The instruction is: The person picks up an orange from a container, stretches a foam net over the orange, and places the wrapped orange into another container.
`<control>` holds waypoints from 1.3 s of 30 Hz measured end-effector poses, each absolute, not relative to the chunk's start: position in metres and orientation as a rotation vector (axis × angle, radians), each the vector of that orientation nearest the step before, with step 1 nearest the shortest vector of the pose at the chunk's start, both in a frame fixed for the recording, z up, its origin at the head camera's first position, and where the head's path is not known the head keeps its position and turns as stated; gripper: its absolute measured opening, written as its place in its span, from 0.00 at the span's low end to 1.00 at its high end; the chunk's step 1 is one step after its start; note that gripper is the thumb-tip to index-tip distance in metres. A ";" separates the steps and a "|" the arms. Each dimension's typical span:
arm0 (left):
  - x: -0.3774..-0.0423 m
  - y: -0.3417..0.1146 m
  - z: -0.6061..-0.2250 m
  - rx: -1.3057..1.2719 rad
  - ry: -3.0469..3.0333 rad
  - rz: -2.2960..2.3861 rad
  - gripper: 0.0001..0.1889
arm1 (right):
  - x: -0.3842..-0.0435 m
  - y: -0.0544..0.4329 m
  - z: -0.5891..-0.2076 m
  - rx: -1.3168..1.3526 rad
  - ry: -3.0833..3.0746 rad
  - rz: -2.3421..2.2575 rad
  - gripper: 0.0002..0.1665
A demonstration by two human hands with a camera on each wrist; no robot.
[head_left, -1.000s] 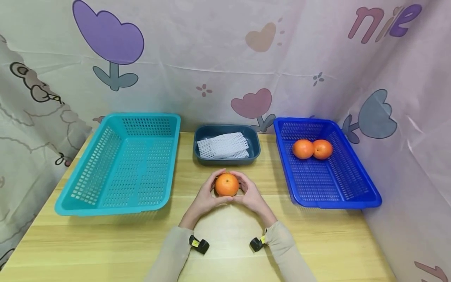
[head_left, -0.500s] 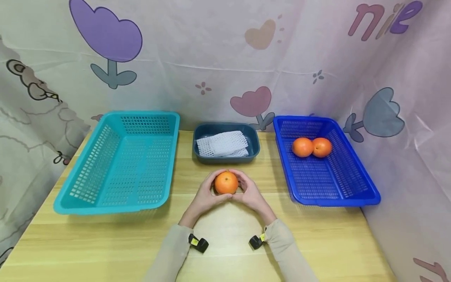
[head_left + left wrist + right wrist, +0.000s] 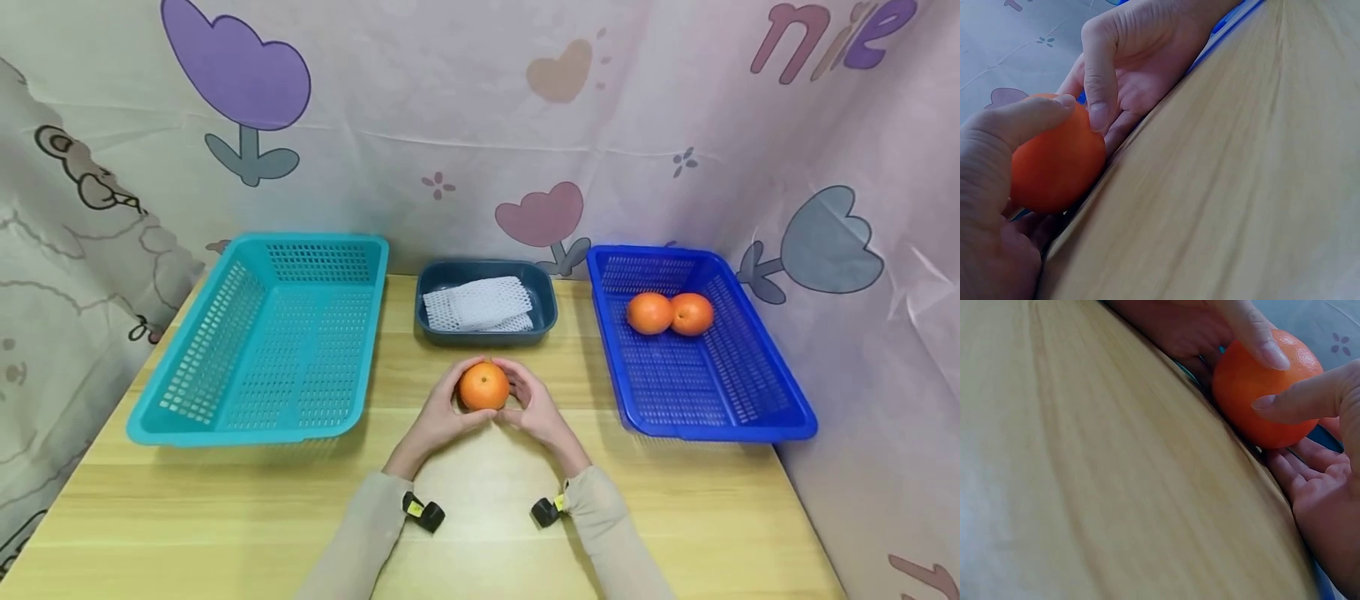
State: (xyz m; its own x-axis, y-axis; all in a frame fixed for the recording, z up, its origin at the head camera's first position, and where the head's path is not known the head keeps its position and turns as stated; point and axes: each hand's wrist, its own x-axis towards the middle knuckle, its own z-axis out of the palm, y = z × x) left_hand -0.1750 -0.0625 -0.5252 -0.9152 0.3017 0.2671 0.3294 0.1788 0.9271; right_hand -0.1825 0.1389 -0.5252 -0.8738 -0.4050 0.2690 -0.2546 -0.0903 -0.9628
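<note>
Between my two hands an orange [image 3: 483,386] sits low at the wooden table, in front of the dark tray. My left hand [image 3: 442,414] curls round its left side, with the thumb across the near face in the left wrist view. From the other side my right hand [image 3: 540,414] curls its fingers behind the orange, and its thumb lies on the near face in the right wrist view. The two thumbs come close together at the front. Much of the far fingers is hidden behind the fruit.
A teal basket [image 3: 138,429] stands at the left with nothing in it. The dark tray [image 3: 487,337] at the back centre holds white foam netting [image 3: 483,302]. At the right, a blue basket [image 3: 716,432] contains two oranges [image 3: 649,314]. A printed curtain [image 3: 420,92] hangs behind.
Both hands keep holding the orange at nearly the same spot, with only slight finger shifts. The head view has moved a little.
</note>
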 end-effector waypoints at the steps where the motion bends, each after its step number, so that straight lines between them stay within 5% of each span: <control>1: -0.175 -0.063 -0.526 -0.642 -2.395 -1.896 0.44 | -0.182 0.138 -0.526 -0.745 2.042 -2.117 0.48; 9: -0.175 -0.068 -0.527 -0.640 -2.388 -1.877 0.46 | -0.181 0.135 -0.512 -0.781 2.049 -2.159 0.47; 16: -0.166 -0.060 -0.500 -0.681 -2.289 -1.986 0.45 | -0.188 0.137 -0.473 -0.708 2.581 -2.178 0.25; 22: -0.161 -0.060 -0.483 -0.668 -2.252 -2.040 0.43 | -0.217 0.134 -0.444 -0.687 2.869 -2.031 0.16; 35: -0.160 -0.061 -0.490 -0.611 -2.305 -1.995 0.41 | -0.295 0.119 -0.429 -0.670 2.991 -0.900 0.28; 39: -0.162 -0.060 -0.489 -0.613 -2.321 -1.999 0.41 | -0.300 0.113 -0.432 -0.620 3.006 -0.711 0.21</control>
